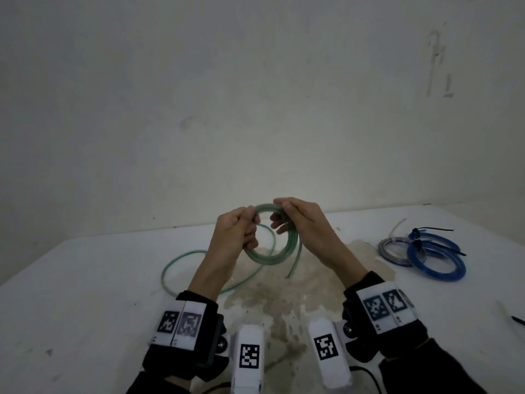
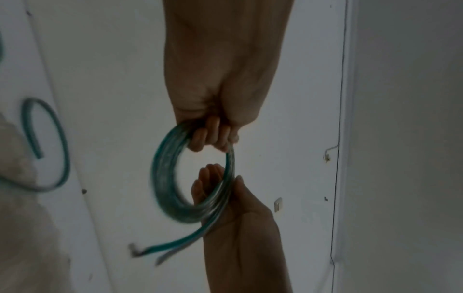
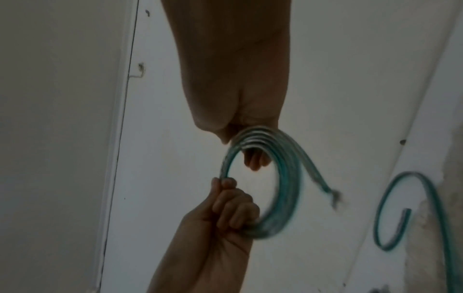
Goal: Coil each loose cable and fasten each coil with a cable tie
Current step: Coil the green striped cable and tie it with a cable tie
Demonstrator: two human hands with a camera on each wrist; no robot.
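White table (image 1: 85,280) carries tied blue coils (image 1: 436,258); above it the green cable (image 1: 267,251) coil is gripped by left hand (image 1: 235,231) and right hand (image 1: 301,220), fingers curled round it, seemingly mid-wind.

Head cam: high, looks fwd and down across the white table (image 1: 85,294) to the wall; hands at centre, mid-range, tied coils (image 1: 420,251) at 3 o'clock. Left wrist cam: close, looks along the left hand (image 2: 225,83) from 12 o'clock. Right wrist cam: same setup along the right hand (image 3: 235,83). All 3 share the green cable coil (image 1: 267,251) and both hands.
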